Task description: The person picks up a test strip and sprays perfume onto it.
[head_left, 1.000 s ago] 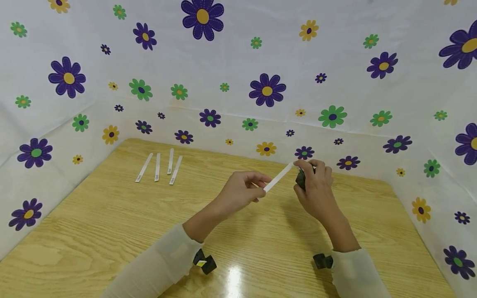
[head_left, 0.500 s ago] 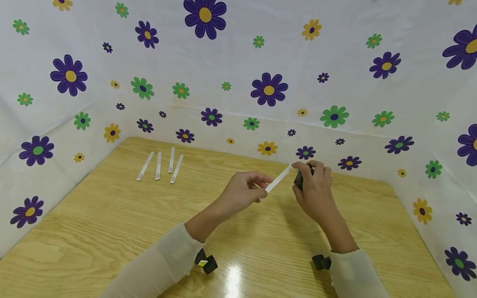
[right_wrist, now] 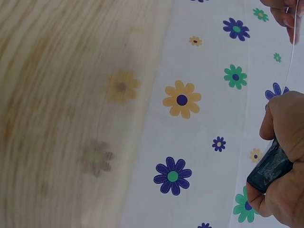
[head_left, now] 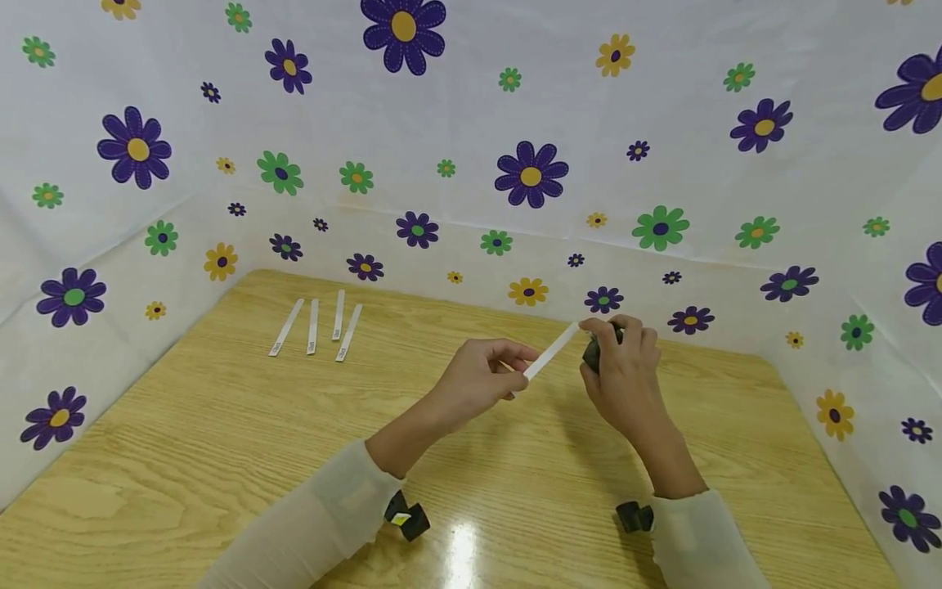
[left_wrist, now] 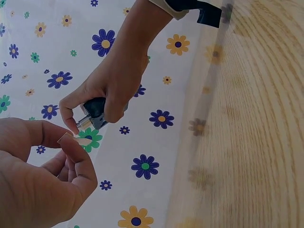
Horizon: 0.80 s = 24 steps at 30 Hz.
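My left hand pinches the near end of a narrow white paper strip between thumb and fingers. The strip slants up and right, its far end close to my right index fingertip. My right hand grips a small dark spray bottle, like a perfume bottle, above the table. In the left wrist view the bottle tilts, its silver spray head under the right index finger and pointing near the strip. The bottle's dark base shows in the right wrist view; the palm hides much of the rest.
Several white paper strips with small printed labels at their near ends lie at the back left of the wooden table. A white flowered cloth hangs behind and along both sides. Black wrist mounts hang below the sleeves.
Half a second ago the right hand and bottle sat very slightly further left; now they are a touch to the right. Both grips stay the same, and the strips on the table have not moved.
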Each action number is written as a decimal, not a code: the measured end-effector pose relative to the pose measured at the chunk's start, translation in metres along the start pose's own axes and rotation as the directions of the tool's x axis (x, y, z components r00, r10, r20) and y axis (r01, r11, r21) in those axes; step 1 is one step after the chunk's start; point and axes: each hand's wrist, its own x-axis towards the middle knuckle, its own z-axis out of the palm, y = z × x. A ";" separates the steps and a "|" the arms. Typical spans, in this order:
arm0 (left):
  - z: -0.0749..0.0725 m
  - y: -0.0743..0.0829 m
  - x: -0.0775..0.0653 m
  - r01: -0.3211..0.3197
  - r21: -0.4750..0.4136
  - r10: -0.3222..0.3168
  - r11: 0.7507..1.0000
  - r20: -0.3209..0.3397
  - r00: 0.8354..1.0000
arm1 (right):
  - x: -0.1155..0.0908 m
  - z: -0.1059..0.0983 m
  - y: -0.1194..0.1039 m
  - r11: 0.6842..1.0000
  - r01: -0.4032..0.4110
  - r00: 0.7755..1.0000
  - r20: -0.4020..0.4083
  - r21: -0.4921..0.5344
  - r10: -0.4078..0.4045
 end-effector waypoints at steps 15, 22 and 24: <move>0.000 -0.001 0.001 0.012 -0.013 -0.012 1.000 0.001 1.000 | 0.001 -0.003 0.000 1.000 0.015 1.000 0.006 0.008 -0.015; -0.001 0.000 0.001 0.008 -0.018 -0.008 1.000 0.008 1.000 | 0.000 -0.002 0.000 1.000 0.030 0.999 -0.019 0.000 -0.030; -0.001 0.000 0.001 0.007 -0.019 -0.006 1.000 0.011 1.000 | 0.000 -0.002 0.000 0.999 0.035 0.999 -0.022 -0.001 -0.035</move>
